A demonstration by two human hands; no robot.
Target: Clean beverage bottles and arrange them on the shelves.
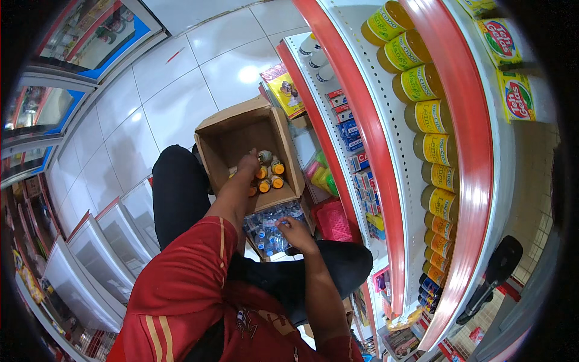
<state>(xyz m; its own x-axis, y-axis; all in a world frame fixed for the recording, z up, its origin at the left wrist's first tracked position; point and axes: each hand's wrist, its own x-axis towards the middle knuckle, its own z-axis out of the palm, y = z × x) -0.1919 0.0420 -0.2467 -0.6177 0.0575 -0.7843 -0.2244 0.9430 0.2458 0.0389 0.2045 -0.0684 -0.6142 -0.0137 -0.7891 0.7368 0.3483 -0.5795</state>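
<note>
My left hand (249, 166) reaches down into an open cardboard box (235, 135) on the floor. Its fingers are beside a tilted small bottle (265, 157); whether they grip it is hidden. Several bottles with orange caps (277, 182) stand in the same box, close to that hand. My right hand (296, 233) hovers with loosely bent fingers over a pack of clear bottles with blue caps (270, 237), and I see nothing held in it. This pack sits between the box and my bent legs.
To the right rises a shelf unit with red edges (380, 149), carrying a row of yellow-labelled drink bottles (434, 149). Stapler boxes (350, 135) and a pink plastic basket (334, 221) are lower down. Glass-door coolers (97, 40) line the far left. White panels (95, 244) lean nearby.
</note>
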